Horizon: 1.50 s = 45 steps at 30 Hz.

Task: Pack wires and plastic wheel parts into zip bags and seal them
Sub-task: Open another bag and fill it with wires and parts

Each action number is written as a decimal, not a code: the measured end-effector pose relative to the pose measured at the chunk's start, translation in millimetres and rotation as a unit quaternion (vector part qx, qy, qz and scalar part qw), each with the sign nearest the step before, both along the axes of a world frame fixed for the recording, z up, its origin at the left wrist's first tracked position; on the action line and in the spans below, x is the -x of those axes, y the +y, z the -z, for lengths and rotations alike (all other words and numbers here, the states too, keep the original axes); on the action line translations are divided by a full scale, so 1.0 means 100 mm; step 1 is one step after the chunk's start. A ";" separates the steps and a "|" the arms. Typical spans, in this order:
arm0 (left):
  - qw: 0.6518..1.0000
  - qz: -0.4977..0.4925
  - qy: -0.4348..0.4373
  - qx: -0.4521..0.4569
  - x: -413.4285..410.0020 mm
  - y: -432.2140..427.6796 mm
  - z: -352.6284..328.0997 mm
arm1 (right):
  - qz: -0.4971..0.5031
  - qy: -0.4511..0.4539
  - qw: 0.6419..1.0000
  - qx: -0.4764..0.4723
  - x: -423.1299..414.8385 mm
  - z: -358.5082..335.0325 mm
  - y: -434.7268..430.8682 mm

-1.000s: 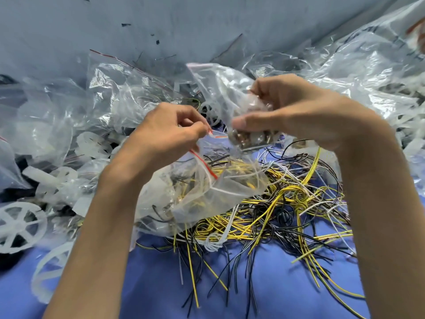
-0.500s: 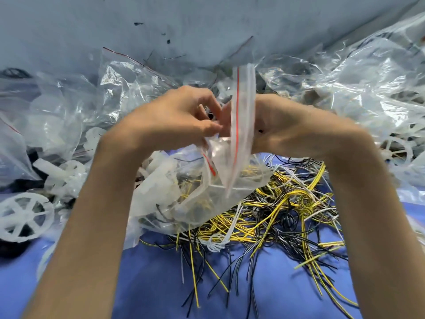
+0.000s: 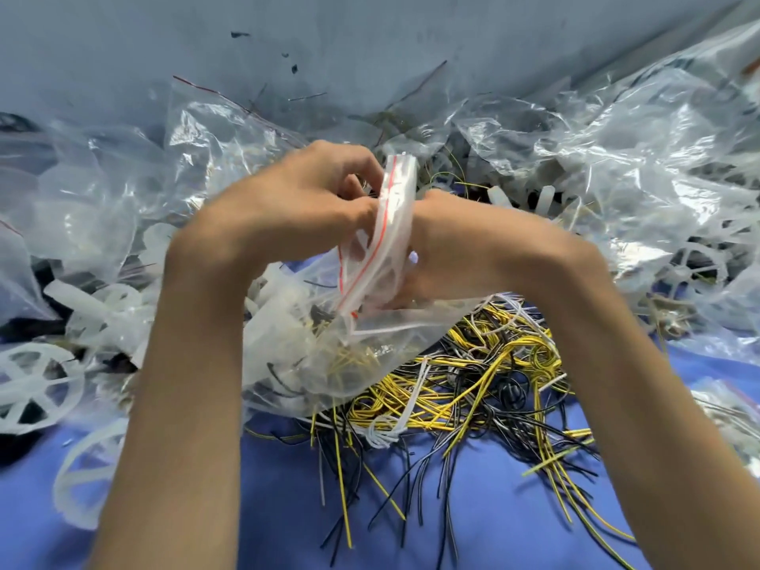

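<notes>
A clear zip bag [image 3: 384, 244] with a red line along its mouth stands upright between my hands at the centre. My left hand [image 3: 300, 203] pinches the bag's top edge with curled fingers. My right hand [image 3: 464, 244] reaches in behind the bag, its fingers hidden by the plastic. Under the hands lies another clear bag [image 3: 329, 359] with yellow and black wires and white plastic pieces inside. A loose tangle of yellow, black and white wires [image 3: 485, 380] is spread over the blue surface [image 3: 452, 508].
White plastic wheel parts [image 3: 28, 388] lie at the left, more wheels [image 3: 695, 265] sit at the right among crumpled clear bags [image 3: 617, 150]. A grey wall [image 3: 370, 35] rises behind the heap. Another curved white part [image 3: 82, 479] lies at lower left.
My hands came together from apart. The right hand moved in behind the red-lined bag, which swung up to stand between both hands and now tilts left.
</notes>
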State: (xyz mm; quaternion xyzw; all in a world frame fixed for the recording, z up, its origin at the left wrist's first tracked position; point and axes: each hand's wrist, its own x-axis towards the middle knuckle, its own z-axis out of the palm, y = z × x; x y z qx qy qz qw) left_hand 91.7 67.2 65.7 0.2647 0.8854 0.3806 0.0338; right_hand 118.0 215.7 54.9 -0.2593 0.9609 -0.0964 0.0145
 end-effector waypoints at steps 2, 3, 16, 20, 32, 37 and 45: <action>1.000 0.003 0.019 -0.001 -0.02 -0.02 -0.02 | 0.005 -0.011 0.998 -0.056 0.03 -0.08 -0.05; 1.000 0.004 0.025 -0.011 -0.05 -0.02 -0.03 | -0.001 -0.024 0.997 -0.070 0.05 -0.13 -0.07; 0.995 -0.059 0.025 -0.081 0.05 -0.16 0.01 | -0.036 0.014 0.995 0.096 0.16 -0.15 -0.16; 0.999 -0.018 0.014 -0.030 0.08 -0.07 0.07 | 0.008 -0.079 0.980 0.183 0.15 0.12 -0.08; 0.998 -0.023 0.016 -0.048 0.14 -0.08 0.17 | -0.028 -0.095 0.986 0.134 0.28 0.34 -0.02; 0.998 -0.023 0.002 -0.059 0.11 0.02 0.19 | -0.024 -0.091 0.991 0.096 0.22 0.38 -0.01; 0.985 -0.061 0.007 -0.159 0.03 0.09 0.09 | -0.082 -0.147 0.947 0.273 0.16 0.18 0.05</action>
